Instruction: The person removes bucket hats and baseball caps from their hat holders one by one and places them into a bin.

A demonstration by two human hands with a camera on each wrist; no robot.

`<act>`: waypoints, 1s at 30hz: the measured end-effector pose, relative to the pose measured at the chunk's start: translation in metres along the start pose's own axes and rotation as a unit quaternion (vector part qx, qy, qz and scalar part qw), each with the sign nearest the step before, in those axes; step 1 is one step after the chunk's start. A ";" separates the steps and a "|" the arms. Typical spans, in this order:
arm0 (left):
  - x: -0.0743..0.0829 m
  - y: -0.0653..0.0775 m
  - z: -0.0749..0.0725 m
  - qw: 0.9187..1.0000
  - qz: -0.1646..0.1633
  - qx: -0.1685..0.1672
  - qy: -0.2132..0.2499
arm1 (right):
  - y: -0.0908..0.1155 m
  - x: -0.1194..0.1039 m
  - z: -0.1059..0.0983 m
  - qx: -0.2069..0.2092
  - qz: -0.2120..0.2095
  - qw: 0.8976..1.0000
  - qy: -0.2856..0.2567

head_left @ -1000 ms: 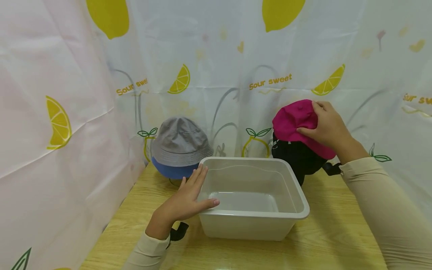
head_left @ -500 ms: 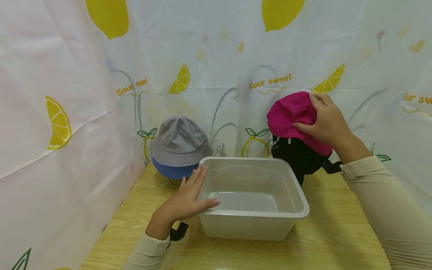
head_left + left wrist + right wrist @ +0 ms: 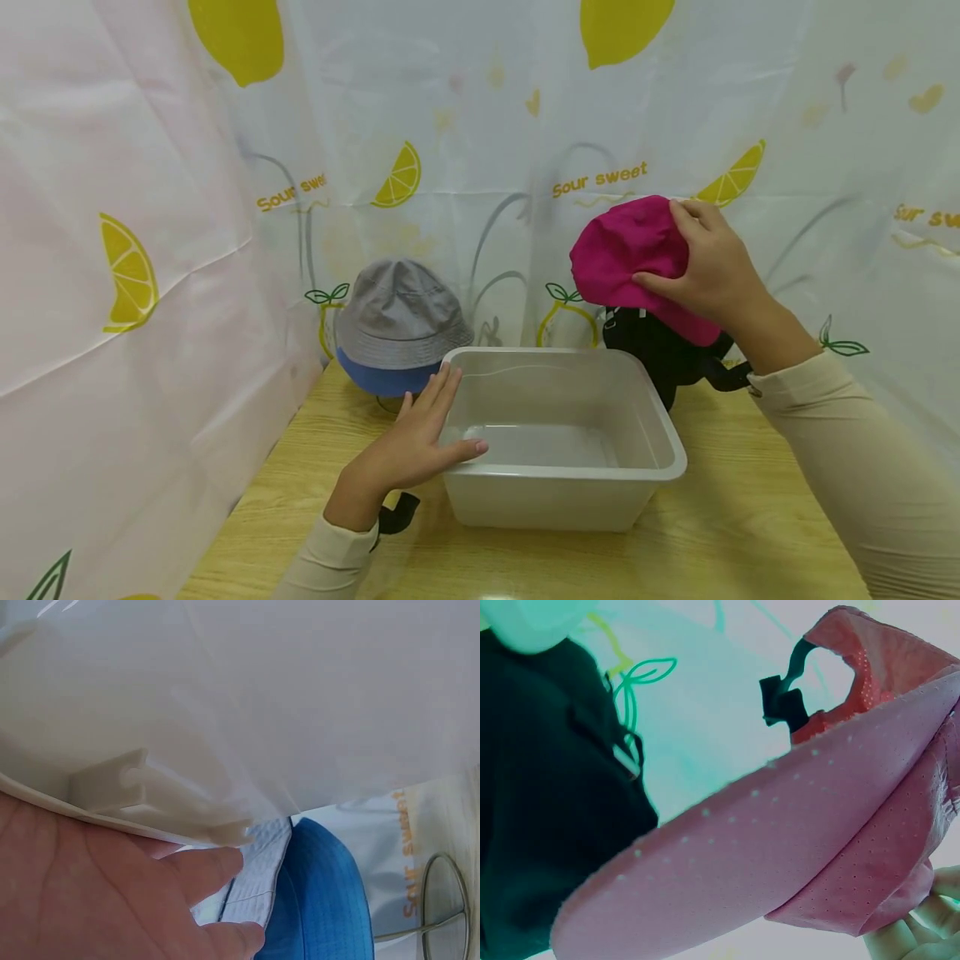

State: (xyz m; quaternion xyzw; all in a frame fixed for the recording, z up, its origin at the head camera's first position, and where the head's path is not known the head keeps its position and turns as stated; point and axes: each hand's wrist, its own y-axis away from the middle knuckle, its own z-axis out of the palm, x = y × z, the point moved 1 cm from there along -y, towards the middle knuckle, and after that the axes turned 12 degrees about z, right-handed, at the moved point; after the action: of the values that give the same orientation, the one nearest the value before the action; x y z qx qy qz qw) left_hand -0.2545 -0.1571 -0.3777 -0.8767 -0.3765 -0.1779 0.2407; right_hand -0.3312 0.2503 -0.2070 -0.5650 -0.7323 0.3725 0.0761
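Note:
My right hand (image 3: 708, 262) pinches the crown of a pink baseball cap (image 3: 626, 250), thumb in front and fingers at the top. Its brim points down to the right, overlapping a black cap (image 3: 645, 346) behind the basin in the head view. In the right wrist view the pink cap (image 3: 780, 832) shows its underside and strap opening, with the black cap (image 3: 547, 795) to the left. My left hand (image 3: 412, 446) rests straight-fingered on the left rim of a beige plastic basin (image 3: 555, 475). From the left wrist, the palm (image 3: 82, 892) lies against the basin's rim (image 3: 135, 829).
A grey bucket hat (image 3: 405, 312) sits over a blue hat (image 3: 386, 381) behind and left of the basin. A wire stand (image 3: 442, 900) shows beside the blue hat. Lemon-print curtains (image 3: 480, 108) enclose the wooden table (image 3: 285, 475) at the back and left.
My right hand has lifted the pink cap up and leftward, off the top of the black cap. My left hand stays on the basin rim.

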 end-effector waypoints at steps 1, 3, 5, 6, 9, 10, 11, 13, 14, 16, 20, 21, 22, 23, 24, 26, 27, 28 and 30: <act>0.000 0.000 0.000 1.000 0.000 0.000 0.001 | 0.001 -0.002 0.000 0.002 -0.003 1.000 -0.004; 0.001 0.000 0.000 1.000 0.002 0.001 0.002 | 0.002 -0.005 0.001 0.008 -0.010 1.000 -0.011; 0.001 0.000 -0.001 1.000 0.004 0.002 0.003 | 0.004 -0.007 0.002 0.013 -0.016 1.000 -0.018; 0.002 0.000 -0.001 1.000 0.004 0.002 0.004 | 0.005 -0.008 0.003 0.015 -0.018 0.999 -0.022; 0.001 0.000 0.000 1.000 0.005 0.004 0.004 | 0.010 -0.012 0.006 0.015 -0.022 0.999 -0.031; 0.001 0.000 0.000 1.000 0.003 0.004 0.004 | 0.011 -0.014 0.007 0.014 -0.023 0.999 -0.034; 0.000 0.000 0.001 1.000 0.002 0.004 0.002 | 0.013 -0.015 0.008 0.011 -0.023 0.999 -0.035; 0.000 -0.001 0.002 1.000 0.000 0.009 -0.003 | 0.015 -0.017 0.009 0.009 -0.026 0.999 -0.037; 0.000 -0.001 0.003 1.000 -0.002 0.011 -0.005 | 0.017 -0.018 0.010 0.009 -0.027 0.999 -0.037; -0.001 -0.001 0.004 1.000 -0.005 0.015 -0.008 | 0.018 -0.020 0.012 0.009 -0.030 0.999 -0.038; -0.001 -0.002 0.006 1.000 -0.009 0.021 -0.011 | 0.020 -0.022 0.013 0.012 -0.033 0.999 -0.038; -0.001 -0.002 0.006 1.000 -0.009 0.021 -0.011 | 0.021 -0.024 0.013 0.013 -0.033 0.999 -0.038; -0.001 -0.002 0.006 1.000 -0.009 0.021 -0.011 | 0.022 -0.025 0.013 0.014 -0.035 0.999 -0.039; -0.002 -0.002 0.006 1.000 -0.010 0.021 -0.011 | 0.022 -0.026 0.013 0.015 -0.037 0.998 -0.040; -0.002 -0.002 0.006 1.000 -0.010 0.020 -0.010 | 0.023 -0.028 0.013 0.017 -0.041 0.998 -0.043; -0.002 -0.003 0.005 1.000 -0.009 0.019 -0.009 | 0.024 -0.031 0.012 0.020 -0.051 0.997 -0.047; -0.001 -0.003 0.004 1.000 -0.008 0.019 -0.009 | 0.025 -0.033 0.012 0.021 -0.056 0.997 -0.049; -0.001 -0.003 0.004 1.000 -0.007 0.019 -0.008 | 0.025 -0.035 0.012 0.022 -0.060 0.997 -0.051; -0.001 -0.005 0.002 1.000 -0.002 0.020 -0.007 | 0.026 -0.040 0.011 0.023 -0.068 0.996 -0.056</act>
State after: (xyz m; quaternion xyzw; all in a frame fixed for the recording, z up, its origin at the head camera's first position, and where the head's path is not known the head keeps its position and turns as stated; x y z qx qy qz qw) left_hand -0.2586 -0.1534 -0.3780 -0.8721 -0.3835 -0.1645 0.2556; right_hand -0.3032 0.2122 -0.2194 -0.4906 -0.7630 0.4144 0.0732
